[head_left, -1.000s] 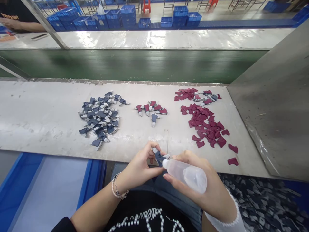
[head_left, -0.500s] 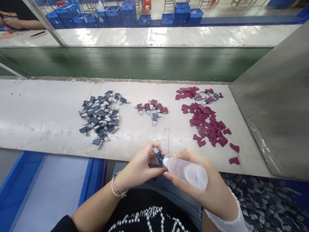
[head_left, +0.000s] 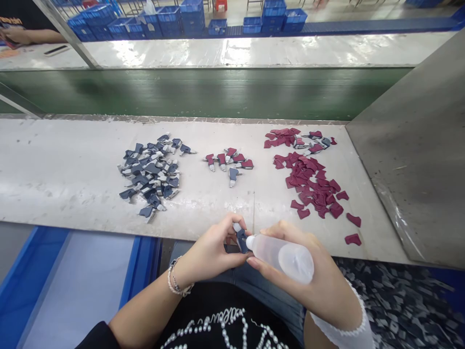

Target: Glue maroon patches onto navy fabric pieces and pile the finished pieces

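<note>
Between the thumb and fingers of my left hand [head_left: 214, 249] is a dark blue and grey part [head_left: 241, 238], held over the table's front edge. My right hand [head_left: 301, 257] grips a translucent white squeeze bottle [head_left: 283, 257], tilted with its nozzle at the part's right side. Ahead of my hands, several maroon-topped parts [head_left: 221, 160] and one blue-grey part [head_left: 233, 176] lie on the pale table [head_left: 203, 208]. A heap of blue-grey parts [head_left: 150, 169] is at the left, and a pile of maroon pieces [head_left: 312, 182] at the right.
Behind the table runs a green belt [head_left: 218, 94]. A metal panel [head_left: 414, 155] stands at the right. Below the table are a blue-edged container [head_left: 129, 271] at left and many dark pieces [head_left: 403, 300] at right. A person's arm [head_left: 39, 36] shows at the far left.
The view has shifted very slightly. Both hands keep nearly the same pose, the bottle nozzle still against the part.
</note>
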Demonstrator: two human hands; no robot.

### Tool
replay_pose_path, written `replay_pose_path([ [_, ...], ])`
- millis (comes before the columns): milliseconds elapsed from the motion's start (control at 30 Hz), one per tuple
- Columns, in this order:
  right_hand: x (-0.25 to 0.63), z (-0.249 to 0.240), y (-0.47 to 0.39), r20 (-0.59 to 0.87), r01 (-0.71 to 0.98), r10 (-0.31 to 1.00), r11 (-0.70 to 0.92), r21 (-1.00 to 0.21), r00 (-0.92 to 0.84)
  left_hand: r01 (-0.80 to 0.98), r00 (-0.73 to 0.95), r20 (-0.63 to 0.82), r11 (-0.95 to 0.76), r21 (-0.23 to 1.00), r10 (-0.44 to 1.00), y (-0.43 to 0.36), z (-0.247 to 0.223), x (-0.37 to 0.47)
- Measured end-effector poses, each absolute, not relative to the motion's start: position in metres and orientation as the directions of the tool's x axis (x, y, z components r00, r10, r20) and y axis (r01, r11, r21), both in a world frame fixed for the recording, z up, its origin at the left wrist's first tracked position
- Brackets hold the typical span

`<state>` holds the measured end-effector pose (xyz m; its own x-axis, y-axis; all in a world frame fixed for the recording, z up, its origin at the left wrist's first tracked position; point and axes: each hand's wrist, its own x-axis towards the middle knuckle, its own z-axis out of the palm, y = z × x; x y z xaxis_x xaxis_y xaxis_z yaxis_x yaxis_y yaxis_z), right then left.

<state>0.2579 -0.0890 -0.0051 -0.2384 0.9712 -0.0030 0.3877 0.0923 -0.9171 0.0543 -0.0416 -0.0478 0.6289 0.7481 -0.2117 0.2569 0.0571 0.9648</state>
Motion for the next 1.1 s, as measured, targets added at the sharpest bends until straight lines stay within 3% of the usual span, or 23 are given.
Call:
replay_pose_path([
  [300,0.2617,-0.0023,-0.0911,-0.041,0.418,0.955,0.089,-0.904,-0.292,0.202,0.562,-0.231,0.139,0.969,0.794,-0.0403,-0.0473,0.0546],
  [667,0.2584,-0.0028,-0.0899,-0.067,0.404,0.957,0.055,-0.913,-0.284,0.350,0.566,-0.220,0.011,0.937,0.795,-0.0403,-0.0486,0.0528],
  [1100,0.2577,0.0030,-0.0853,-0.063,0.462,0.950,0.091,-0.882,-0.307,0.395,0.523,-0.223,-0.002,0.919,0.822,-0.0403,-0.0480,0.0495],
])
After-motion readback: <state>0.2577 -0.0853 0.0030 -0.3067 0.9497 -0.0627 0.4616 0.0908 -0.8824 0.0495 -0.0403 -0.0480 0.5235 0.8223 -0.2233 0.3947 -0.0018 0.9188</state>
